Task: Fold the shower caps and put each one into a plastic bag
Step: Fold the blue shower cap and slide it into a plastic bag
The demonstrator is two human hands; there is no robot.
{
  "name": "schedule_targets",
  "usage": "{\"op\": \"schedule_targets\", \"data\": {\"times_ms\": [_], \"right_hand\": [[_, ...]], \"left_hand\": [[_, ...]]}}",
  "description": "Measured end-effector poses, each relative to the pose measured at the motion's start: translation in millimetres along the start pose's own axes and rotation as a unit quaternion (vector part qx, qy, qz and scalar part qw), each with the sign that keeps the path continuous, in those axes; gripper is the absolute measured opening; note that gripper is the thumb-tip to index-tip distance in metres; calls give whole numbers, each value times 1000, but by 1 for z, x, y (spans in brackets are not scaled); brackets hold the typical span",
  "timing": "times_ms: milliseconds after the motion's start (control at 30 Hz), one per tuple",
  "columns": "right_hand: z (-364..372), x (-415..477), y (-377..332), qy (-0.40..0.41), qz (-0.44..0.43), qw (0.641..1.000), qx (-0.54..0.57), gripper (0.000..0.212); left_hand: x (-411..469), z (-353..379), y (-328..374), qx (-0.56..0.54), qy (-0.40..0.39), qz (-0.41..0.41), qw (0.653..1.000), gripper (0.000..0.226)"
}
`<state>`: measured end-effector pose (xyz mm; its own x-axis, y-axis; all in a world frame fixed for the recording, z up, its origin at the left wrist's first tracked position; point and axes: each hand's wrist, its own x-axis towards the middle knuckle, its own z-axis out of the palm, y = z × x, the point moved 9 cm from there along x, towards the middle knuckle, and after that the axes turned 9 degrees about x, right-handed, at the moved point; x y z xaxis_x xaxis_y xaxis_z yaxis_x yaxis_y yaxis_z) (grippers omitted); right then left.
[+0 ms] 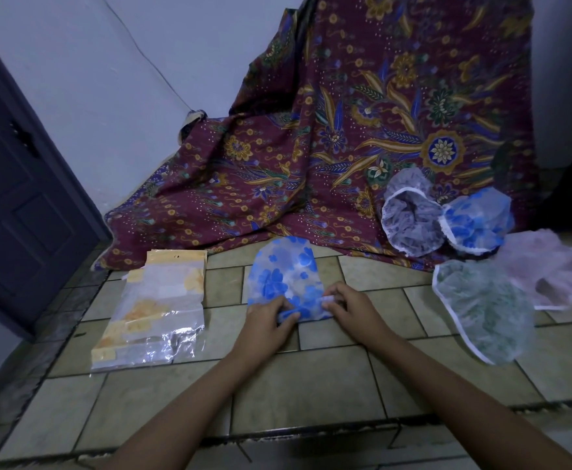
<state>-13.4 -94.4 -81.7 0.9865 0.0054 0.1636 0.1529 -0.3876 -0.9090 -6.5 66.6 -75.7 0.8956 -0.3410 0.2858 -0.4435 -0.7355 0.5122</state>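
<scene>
The blue-flowered shower cap (283,271) lies flat on the tiled floor (278,385), directly in front of the person, with its rounded far end just short of the edge of the batik cloth (345,130). The left hand (267,322) grips the near edge of this cap on the left side, fingers curled down over bunched material. The right hand (352,307) pinches the same near edge on the right side, where a short length of white elastic hem shows between thumb and fingers. Both hands rest low against the floor, close together but apart. A stack of clear plastic bags (157,310) with yellow printed headers lies on the floor to the left of the cap, near it but not touching. Four more caps are grouped to the right. The grey-patterned shower cap (410,220) and the second blue-flowered shower cap (477,222) sit side by side on the cloth, touching, openings facing the camera. The green-patterned shower cap (484,310) lies on the floor nearer the person, and the pink shower cap (555,274) lies just beside it at the far right. A dark panelled door (13,198) stands at the left, next to a pale wall (108,79).
</scene>
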Motion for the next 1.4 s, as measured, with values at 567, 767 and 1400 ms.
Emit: {"op": "schedule_targets", "data": {"times_ms": [567,767,1400], "right_hand": [[14,13,3,27,11,992,-123,11],[23,11,1,4,-23,967,-253,9],[21,1,-14,-27,-201,892,-404,46]], "left_hand": [[10,8,-18,36,1,-92,995,10],[11,7,-15,115,-10,-25,993,17],[2,14,-7,150,-90,147,973,43]]}}
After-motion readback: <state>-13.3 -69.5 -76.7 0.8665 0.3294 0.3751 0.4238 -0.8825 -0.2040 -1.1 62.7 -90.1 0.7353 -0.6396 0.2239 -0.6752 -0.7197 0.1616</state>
